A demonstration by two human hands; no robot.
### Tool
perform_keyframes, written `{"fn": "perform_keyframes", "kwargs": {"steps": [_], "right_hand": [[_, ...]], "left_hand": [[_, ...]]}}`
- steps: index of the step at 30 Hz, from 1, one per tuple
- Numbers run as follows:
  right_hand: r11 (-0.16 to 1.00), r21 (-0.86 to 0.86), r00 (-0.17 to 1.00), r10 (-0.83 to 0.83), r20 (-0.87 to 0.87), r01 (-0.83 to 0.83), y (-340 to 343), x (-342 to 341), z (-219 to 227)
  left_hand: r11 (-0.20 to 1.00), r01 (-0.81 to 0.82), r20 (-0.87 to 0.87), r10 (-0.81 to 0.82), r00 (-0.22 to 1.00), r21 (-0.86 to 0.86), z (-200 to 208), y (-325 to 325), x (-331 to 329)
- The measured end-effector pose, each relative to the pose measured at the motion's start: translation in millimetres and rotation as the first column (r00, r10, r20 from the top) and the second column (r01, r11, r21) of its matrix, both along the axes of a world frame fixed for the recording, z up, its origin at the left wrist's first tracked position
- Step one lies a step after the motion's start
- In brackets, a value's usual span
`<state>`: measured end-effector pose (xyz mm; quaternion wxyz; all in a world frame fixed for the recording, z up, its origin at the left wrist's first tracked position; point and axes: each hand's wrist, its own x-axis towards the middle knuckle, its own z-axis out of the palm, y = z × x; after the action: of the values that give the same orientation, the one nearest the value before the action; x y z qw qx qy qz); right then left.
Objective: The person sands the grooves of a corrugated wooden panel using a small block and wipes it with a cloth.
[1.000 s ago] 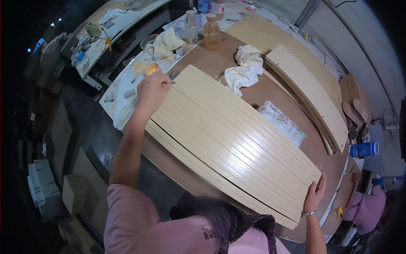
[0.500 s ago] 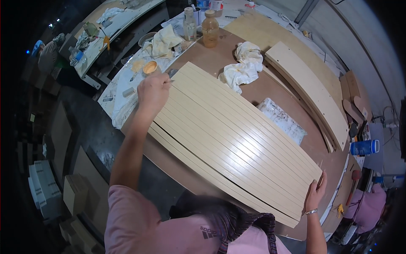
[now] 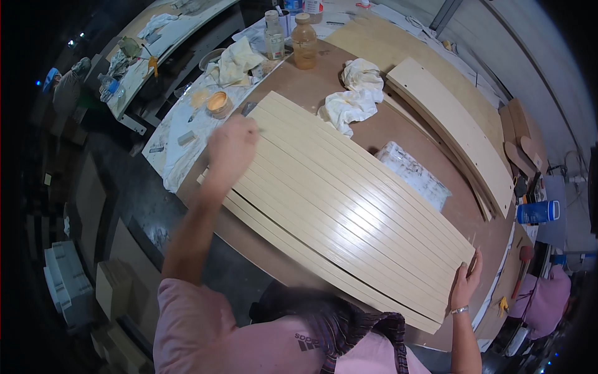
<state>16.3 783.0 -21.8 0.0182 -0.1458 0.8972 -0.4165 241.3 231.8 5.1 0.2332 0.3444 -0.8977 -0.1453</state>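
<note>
A long cream-coloured grooved panel (image 3: 336, 187), curved and shiny in the middle, lies diagonally across the brown-topped table. At its far left end is my left hand (image 3: 233, 148), slightly blurred, fingers curled closed over the panel's edge. Whatever they pinch is too hidden to make out. My right hand (image 3: 466, 283) grips the opposite end, thumb on the near side and fingers along the end edge. A dark gap runs between slats near the panel's front side. Beyond my left hand stands an open jar of orange-tan paste (image 3: 219, 104).
Crumpled white cloths (image 3: 352, 107) and a paint-smeared white block (image 3: 412, 174) lie behind the panel. A curved wooden piece (image 3: 455, 131) rests farther right. An amber bottle (image 3: 304, 42) and a clear bottle (image 3: 274, 36) stand at the back. A blue container (image 3: 537, 212) is at right.
My left hand has moved slightly down along the panel's left end, uncovering more of the paste jar. My right hand keeps its place on the panel.
</note>
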Motion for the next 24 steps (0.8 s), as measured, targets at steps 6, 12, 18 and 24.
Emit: {"fn": "perform_keyframes", "kwargs": {"steps": [6,12,18,24], "right_hand": [[1.000,0.013,1.000,0.019,-0.017,-0.019,10,-4,-4],[0.761,0.602,0.891,0.421,-0.171,-0.244,-37,42,54],[0.520,0.643,0.725,0.684,0.081,-0.562,-84,125,44],[0.557,0.659,0.712,0.700,-0.046,-0.505,-95,130,30]], "left_hand": [[0.907,0.417,-0.224,-0.394,0.891,0.064,42,112,-7],[0.995,-0.054,-0.202,0.071,0.977,0.087,22,38,51],[0.999,0.041,-0.121,-0.044,0.992,-0.025,7,55,62],[0.993,-0.107,-0.123,0.101,0.987,-0.048,7,32,50]]}}
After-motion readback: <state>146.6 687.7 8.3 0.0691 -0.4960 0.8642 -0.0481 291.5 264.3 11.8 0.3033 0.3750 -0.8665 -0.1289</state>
